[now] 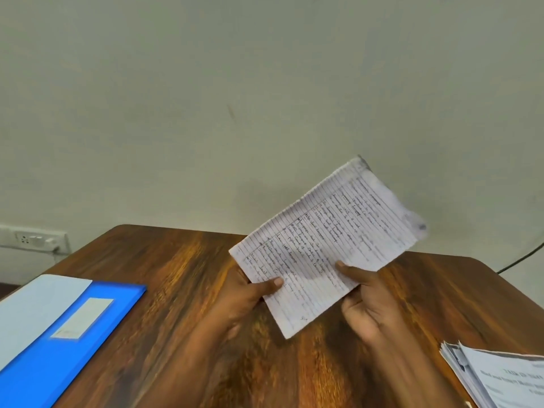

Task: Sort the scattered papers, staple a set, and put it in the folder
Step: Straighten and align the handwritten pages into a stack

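Both hands pinch the lined sheets (pixel 323 245) above the bench (pixel 182 290): left hand (pixel 250 293) and right hand (pixel 368 298) on the near edge, long axis tilting up-right, folder (pixel 59 343) well left of them.

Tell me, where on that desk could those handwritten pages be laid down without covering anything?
The widest bare wood lies in the middle of the table, between the blue folder at the left edge and the two hands. The far strip toward the wall also looks free. The near right corner is crowded by a stack of printed papers. The lined sheets sit in both hands' grip, above the tabletop.
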